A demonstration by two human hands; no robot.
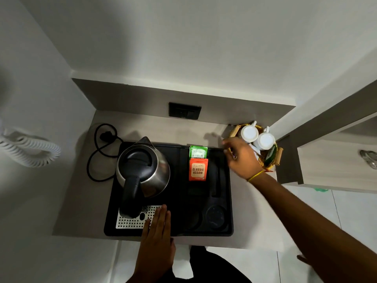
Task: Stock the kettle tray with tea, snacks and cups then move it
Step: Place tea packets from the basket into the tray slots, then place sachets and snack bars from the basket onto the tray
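Observation:
A black kettle tray (177,201) lies on the grey counter. A steel kettle (142,170) with a black lid and handle stands on its left half. Orange tea packets (197,169) and green tea packets (198,152) stand in a slot at the tray's middle back. My left hand (157,225) rests flat on the tray's front edge beside a perforated metal drip plate (132,221). My right hand (240,156) hovers over the tray's right edge, next to a wicker basket (271,158), pinching what looks like a small sachet. Two white cups (257,136) sit upside down in the basket.
The kettle's black cord and plug (102,148) lie on the counter left of the tray. A dark wall socket (184,111) sits behind. A white coiled cord (30,148) hangs at the left wall. A cabinet with a metal handle (369,158) stands to the right.

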